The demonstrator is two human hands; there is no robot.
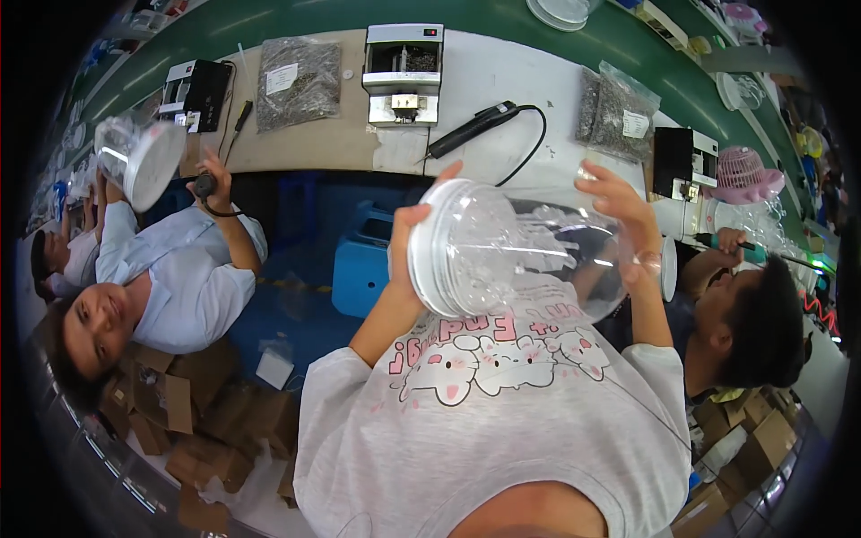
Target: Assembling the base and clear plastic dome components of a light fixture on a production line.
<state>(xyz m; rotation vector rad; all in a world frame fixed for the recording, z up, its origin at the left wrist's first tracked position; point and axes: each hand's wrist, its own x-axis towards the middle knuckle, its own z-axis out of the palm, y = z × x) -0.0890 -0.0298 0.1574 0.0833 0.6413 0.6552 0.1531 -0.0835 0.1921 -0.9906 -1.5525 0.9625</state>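
A glossy, see-through plastic container with a thick white end is held sideways before the near edge of the tabletop. The left hand clasps the white end; the right hand cups the clear end, fingers partly spread. Pink lettering marks the shirt, partly covered; a bag label is too small to read. Glare blurs the clear shapes seen through the container's wall.
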